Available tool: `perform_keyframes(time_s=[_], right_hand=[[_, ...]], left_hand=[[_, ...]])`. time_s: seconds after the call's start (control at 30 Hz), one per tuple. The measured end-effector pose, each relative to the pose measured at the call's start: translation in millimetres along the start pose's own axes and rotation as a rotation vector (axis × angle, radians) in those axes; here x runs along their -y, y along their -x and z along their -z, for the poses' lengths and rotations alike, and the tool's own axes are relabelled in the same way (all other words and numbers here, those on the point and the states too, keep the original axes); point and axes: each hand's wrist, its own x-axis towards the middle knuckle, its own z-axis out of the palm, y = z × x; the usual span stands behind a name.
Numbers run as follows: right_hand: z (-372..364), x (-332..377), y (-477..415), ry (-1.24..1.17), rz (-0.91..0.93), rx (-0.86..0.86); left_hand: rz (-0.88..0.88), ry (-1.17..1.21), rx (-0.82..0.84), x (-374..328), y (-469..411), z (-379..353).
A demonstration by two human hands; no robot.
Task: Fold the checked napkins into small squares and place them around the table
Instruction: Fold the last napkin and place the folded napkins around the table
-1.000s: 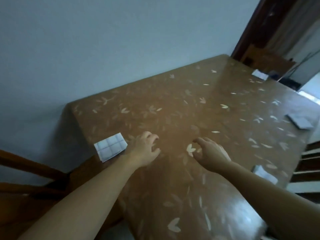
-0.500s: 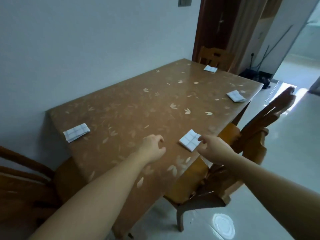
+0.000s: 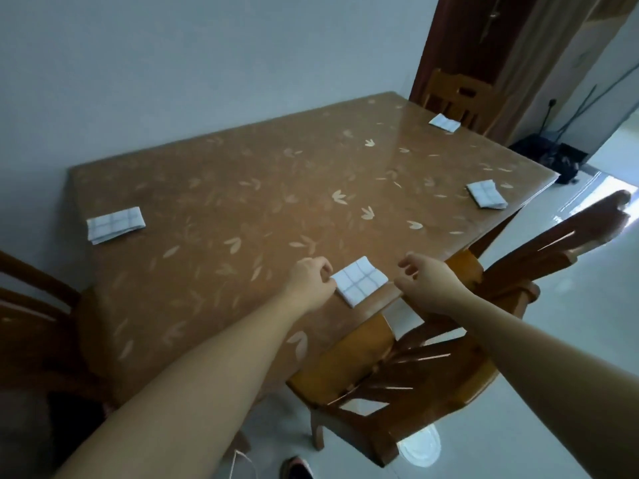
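Left hand curled, fingertips touching near napkin at table edge; right hand half-open, empty. Square it parallel to edge, then release.

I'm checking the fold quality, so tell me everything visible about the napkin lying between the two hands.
The nearest napkin is pale cloth with thin dark check lines, folded into a small, flat, layered square. It lies turned corner-on beside the near edge of the brown leaf-patterned table. The left hand touches its left corner; the right hand hovers open just to its right, apart from it.
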Motion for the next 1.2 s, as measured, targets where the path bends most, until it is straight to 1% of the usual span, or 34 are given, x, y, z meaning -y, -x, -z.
perform_keyframes(time_s=[0.13,0.23,0.43,0.6,0.73,0.9,1.03,1.2], right_hand=[[-7,-21,-42,0.022,-0.002,0.099],[-12,-33,-69,0.039,0.031,0.157],[-24,-55,-117,0.053,0.139,0.263],[-28,-65,-148,0.043,0.302,0.343],[-33,-81,-149,0.004,0.316,0.357],[-52,-92,-141,-0.091,0.334,0.359],[-72,-103,-130,-0.203,0.368,0.358],[-82,-110,-131,-0.250,0.434,0.349]], left_hand=[[0.092,0.044,0.011,3,-23,-23],[0.174,0.050,-0.001,3,-33,-30],[0.418,0.124,-0.081,-6,-37,-47],[0.660,0.222,-0.229,-25,-21,-74],[0.804,0.326,-0.292,-41,-9,-103],[0.872,0.474,-0.401,-48,-11,-132],[0.849,0.539,-0.482,-53,-9,-158],[0.814,0.568,-0.508,-52,-10,-167]])
